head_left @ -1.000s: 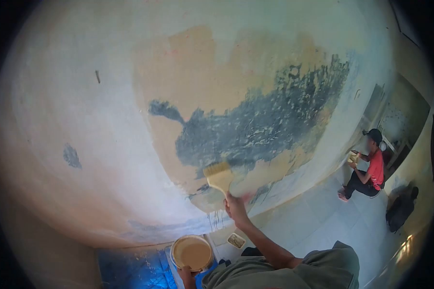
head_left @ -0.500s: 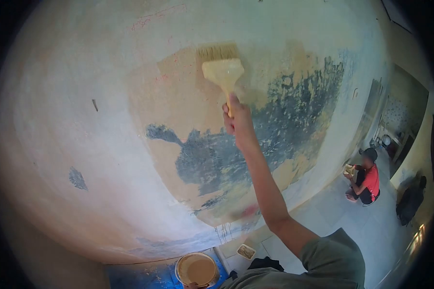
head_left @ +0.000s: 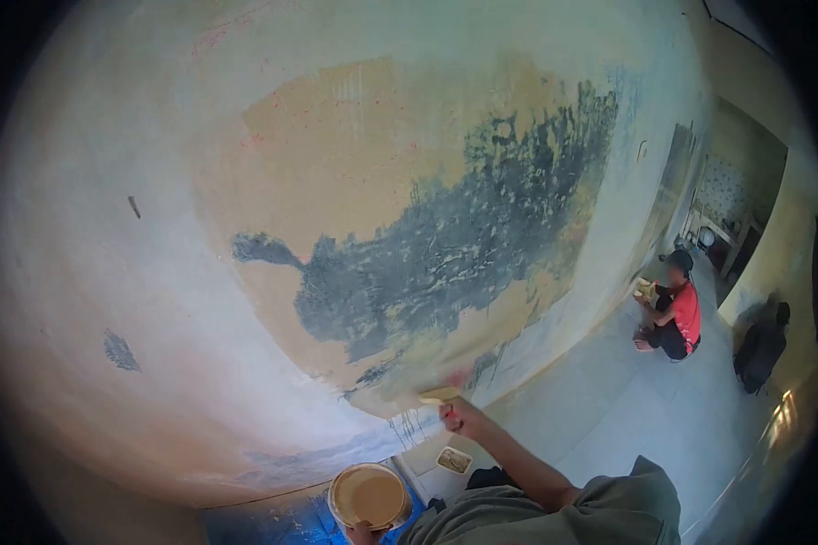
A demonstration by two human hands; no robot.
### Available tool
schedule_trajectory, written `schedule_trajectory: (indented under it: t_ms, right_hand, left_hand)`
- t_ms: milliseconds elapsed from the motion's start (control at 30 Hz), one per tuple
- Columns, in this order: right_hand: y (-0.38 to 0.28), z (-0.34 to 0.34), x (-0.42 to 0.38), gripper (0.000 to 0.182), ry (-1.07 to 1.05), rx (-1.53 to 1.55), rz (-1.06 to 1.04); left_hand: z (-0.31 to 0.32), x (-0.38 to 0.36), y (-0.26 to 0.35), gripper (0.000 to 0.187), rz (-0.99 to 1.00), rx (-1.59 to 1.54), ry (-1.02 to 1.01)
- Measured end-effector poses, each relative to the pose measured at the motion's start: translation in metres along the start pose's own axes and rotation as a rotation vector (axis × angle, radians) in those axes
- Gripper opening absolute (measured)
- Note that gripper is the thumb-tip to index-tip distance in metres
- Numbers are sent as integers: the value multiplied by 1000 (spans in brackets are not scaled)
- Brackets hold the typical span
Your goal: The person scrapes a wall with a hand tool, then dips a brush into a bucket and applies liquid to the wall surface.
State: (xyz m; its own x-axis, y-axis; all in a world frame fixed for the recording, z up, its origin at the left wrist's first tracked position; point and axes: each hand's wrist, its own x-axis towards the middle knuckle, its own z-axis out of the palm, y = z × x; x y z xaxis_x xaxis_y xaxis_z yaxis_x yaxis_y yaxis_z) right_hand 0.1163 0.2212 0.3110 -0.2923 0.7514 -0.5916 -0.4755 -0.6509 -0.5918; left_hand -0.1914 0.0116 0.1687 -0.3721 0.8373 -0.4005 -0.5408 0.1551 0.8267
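My right hand (head_left: pixel 462 417) is closed around the handle of a wide brush (head_left: pixel 440 395), held low near the bottom of the painted patch. The wall (head_left: pixel 182 300) carries a large tan coated area (head_left: pixel 336 154) with a dark grey patch (head_left: pixel 427 263) across it. At the bottom, my left hand (head_left: pixel 364 532) is at the near rim of a round bucket (head_left: pixel 334 498) of tan liquid; its fingers show only in part, and they curl against the rim.
A small tray (head_left: pixel 453 460) lies on the floor beside the bucket, which stands on a blue sheet (head_left: pixel 314 522). To the right, a person in red (head_left: pixel 687 309) squats by the wall, and a dark-clothed person (head_left: pixel 762 350) is farther right.
My right hand has brought the brush down from high on the wall to its lower part, and more tan shows where the brush was. The view has shifted slightly.
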Motion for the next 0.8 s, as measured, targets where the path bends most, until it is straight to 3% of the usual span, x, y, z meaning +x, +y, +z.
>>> schedule_trajectory:
  t_ms: [67, 133, 167, 200, 267, 333, 500, 567, 667, 800]
  right_hand:
    - [-27, -8, -4, 17, -99, 147, -98]
    - [-69, -9, -2, 14, -188, -6, -374]
    - [-110, 30, -51, 9, -138, -46, -382]
    - [-150, 46, -75, 6, -143, 82, -177]
    - [-198, 78, -128, 8, -351, -90, -285]
    - [-220, 110, -181, 15, -328, -235, -439]
    - [-275, 168, -247, 30, -398, -252, -1017]
    - [-298, 178, -242, 33, -477, -242, -1066]
    - [-317, 179, -204, 36, -354, -273, -1161]
    - [-316, 143, -119, 45, -25, -288, -1093]
  left_hand:
    - [0, 7, -2, 55, -25, 21, 19]
    - [4, 13, -8, 54, -51, 35, 37]
    - [5, 13, -11, 53, -67, 42, 47]
    - [7, 12, -14, 53, -82, 51, 58]
    - [22, -2, -2, 53, -98, 67, 68]
    - [72, -34, 35, 55, -51, 28, 127]
    - [70, -22, 6, 57, -129, 11, 169]
    - [77, -27, -1, 57, -99, 16, 172]
    - [84, -34, -19, 59, -62, 25, 215]
    - [107, -44, -40, 60, -51, -50, 204]
